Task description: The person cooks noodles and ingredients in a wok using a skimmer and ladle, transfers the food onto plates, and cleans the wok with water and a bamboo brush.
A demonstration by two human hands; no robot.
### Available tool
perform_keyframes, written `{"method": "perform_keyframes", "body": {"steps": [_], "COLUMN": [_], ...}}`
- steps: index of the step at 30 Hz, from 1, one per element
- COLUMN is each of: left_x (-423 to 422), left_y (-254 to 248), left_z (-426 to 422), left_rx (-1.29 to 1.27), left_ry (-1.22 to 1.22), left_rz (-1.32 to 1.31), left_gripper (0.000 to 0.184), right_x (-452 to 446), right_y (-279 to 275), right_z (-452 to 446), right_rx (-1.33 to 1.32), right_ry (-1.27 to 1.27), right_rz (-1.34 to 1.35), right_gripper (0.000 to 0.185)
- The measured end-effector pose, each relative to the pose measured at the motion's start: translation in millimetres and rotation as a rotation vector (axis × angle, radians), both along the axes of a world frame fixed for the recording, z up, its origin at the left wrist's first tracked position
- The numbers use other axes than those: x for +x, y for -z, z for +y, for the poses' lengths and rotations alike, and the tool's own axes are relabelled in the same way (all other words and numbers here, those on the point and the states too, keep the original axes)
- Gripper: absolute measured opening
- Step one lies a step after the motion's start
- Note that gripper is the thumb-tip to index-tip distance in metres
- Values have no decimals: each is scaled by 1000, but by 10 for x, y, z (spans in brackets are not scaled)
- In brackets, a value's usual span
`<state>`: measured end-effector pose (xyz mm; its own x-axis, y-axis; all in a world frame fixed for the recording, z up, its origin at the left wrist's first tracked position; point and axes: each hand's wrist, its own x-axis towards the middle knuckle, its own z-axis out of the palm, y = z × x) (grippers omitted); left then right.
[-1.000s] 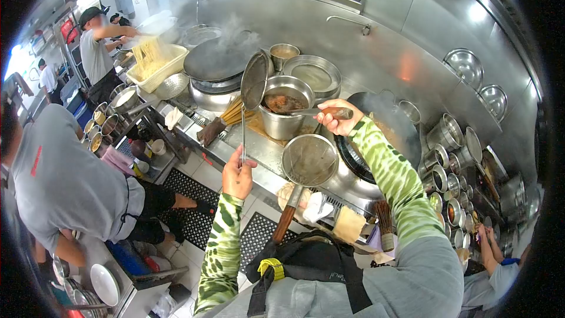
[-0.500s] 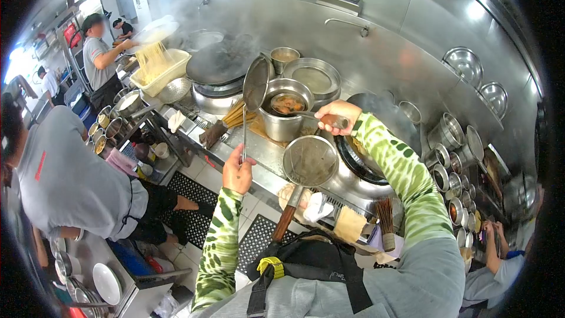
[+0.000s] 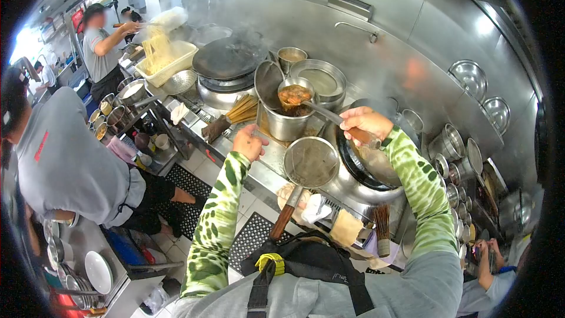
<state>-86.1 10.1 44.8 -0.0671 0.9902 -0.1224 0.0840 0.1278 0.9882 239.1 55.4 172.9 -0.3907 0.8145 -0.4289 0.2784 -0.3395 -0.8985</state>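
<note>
My right hand point(image 3: 366, 126) is wrapped round the wooden handle of a ladle point(image 3: 322, 113). Its bowl, filled with reddish-orange food point(image 3: 295, 95), is over the mouth of a steel pot point(image 3: 286, 125). Dark contents show below the ladle. A round mesh strainer point(image 3: 268, 84) stands tilted at the pot's left rim. Just left of the pot, my left hand point(image 3: 249, 142) has its fingers curled, apparently on the strainer's thin handle, which is hard to make out. A second strainer point(image 3: 311, 162) with a wooden handle lies in front of the pot.
A bamboo brush point(image 3: 238, 115) lies left of the pot, and a wide wok point(image 3: 228, 58) sits beyond it. Steaming cookware point(image 3: 376, 162) is at right. A co-worker in grey point(image 3: 76, 159) stands close on the left; another lifts noodles point(image 3: 158, 53) over a cream tub point(image 3: 170, 66).
The ladle has risen from inside the pot with food in its bowl. My left hand has moved forward toward the pot, and the strainer has come lower against the rim.
</note>
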Motion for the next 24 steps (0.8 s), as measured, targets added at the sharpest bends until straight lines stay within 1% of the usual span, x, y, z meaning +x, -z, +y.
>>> {"method": "perform_keyframes", "body": {"steps": [1, 3, 4, 5, 6, 7, 8, 11, 12, 15, 16, 19, 20, 23, 24], "left_x": [24, 70, 89, 113, 123, 136, 141, 111, 102, 84, 68, -1, -22, -75, -87], "left_y": [27, 51, 62, 69, 64, 59, 55, 92, 67, -35, -79, -199, -265, -327, -357], "left_z": [74, 163, 187, 208, 201, 170, 160, 142, 118, -2, -36, -85, -114, -134, -135], "left_rx": [-43, -132, -160, -189, -214, -208, -208, -220, -224, -195, -180, -149, -141, -111, -108], "left_ry": [24, 68, 81, 95, 84, 87, 87, 103, 101, 100, 100, 127, 130, 150, 157], "left_rz": [-103, -307, -403, -498, -563, -586, -609, -696, -709, -700, -695, -708, -715, -718, -715], "left_gripper": [60, 54, 51, 48, 38, 37, 35, 34, 34, 35, 35, 35, 35, 36, 36], "right_x": [-7, -64, -56, -55, -39, -7, 87, 10, 45, 169, 193, 214, 273, 230, 178], "right_y": [26, 107, 183, 207, 248, 330, 554, 396, 425, 548, 529, 344, 451, 320, 278], "right_z": [-26, -122, -125, -171, -193, -218, -157, -305, -305, -202, -144, -134, -50, -116, -144], "right_rx": [38, 120, 184, 316, 509, 700, 971, 881, 898, 1095, 1067, 586, 553, 502, 528], "right_ry": [-1, -5, -51, -94, -147, -200, -210, -125, -71, 24, 22, 115, 138, 32, 1], "right_rz": [-45, -134, -211, -356, -521, -687, -792, -981, -926, -717, -659, -449, -368, -479, -620], "right_gripper": [55, 62, 68, 67, 67, 67, 65, 61, 61, 55, 55, 56, 57, 57, 52]}}
